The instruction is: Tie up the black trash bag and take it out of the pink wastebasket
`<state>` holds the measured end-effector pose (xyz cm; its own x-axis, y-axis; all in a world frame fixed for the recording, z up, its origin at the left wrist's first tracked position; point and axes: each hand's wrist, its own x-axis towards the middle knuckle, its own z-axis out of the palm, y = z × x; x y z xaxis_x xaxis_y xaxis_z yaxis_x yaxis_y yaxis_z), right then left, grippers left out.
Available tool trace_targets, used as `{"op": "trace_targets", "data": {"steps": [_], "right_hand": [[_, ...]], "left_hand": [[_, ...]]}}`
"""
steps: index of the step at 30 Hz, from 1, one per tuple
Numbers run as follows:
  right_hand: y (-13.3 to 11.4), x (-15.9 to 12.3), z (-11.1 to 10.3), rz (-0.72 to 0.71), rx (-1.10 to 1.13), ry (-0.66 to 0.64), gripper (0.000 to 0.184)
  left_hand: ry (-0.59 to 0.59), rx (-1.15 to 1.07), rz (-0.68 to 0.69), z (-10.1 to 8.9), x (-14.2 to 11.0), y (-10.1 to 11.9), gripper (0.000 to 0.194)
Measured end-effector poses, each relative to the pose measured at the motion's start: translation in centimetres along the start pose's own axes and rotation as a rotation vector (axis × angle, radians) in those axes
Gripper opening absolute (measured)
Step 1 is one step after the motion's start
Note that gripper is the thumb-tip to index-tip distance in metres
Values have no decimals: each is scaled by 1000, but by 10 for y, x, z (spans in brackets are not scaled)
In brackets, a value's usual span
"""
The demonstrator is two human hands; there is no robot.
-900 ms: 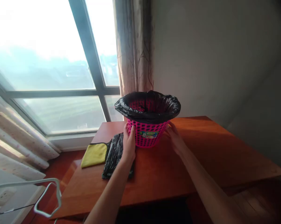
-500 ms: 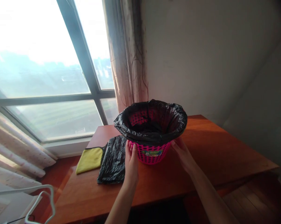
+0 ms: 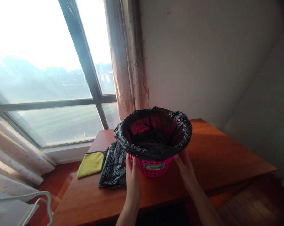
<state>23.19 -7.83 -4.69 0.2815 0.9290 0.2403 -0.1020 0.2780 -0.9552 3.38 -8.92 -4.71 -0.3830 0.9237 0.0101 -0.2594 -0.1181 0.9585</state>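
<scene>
Left hand (image 3: pixel 133 179) and right hand (image 3: pixel 185 169), fingers pressed flat, clasp the sides of a seemingly light, stiff pink basket (image 3: pixel 154 166) beneath its slippery-looking black liner (image 3: pixel 153 133).

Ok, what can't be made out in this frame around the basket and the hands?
Head view, the only one:
- Fingertips of the left hand and right hand: hidden under the overhang of the black bag.
- Bottom of the pink basket: covered by the bag inside.
- Label on the basket: too small to read.
- White hanger: cut off by the lower left edge.
</scene>
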Motion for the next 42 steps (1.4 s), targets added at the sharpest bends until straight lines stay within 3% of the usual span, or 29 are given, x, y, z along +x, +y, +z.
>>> {"op": "trace_targets", "data": {"steps": [7,12,17,21,25,29,37,42], "right_hand": [[-1,-4,-5,11,-26,32,48],[-9,-7,-20,15,-24,47,47],[-32,41,-49,118,146,39,35],[-59,84,-58,266,221,-59,36],[-85,86,-54,360,259,-200,32],[-99,66,-50,383,323,-299,17],[-129,53,-53,275,33,-264,30],[-153,61,-38,256,19,-355,33]], "left_hand": [[-69,-34,-8,-4,-7,7,60],[-59,11,23,-30,8,19,54],[-107,-36,34,-52,51,62,41],[-196,-184,-124,-49,71,99,36],[-327,-252,-272,-43,62,115,28],[-458,-242,-261,-38,40,118,24],[-380,-282,-166,-35,20,140,25],[-406,-313,-111,-20,21,167,22]]}}
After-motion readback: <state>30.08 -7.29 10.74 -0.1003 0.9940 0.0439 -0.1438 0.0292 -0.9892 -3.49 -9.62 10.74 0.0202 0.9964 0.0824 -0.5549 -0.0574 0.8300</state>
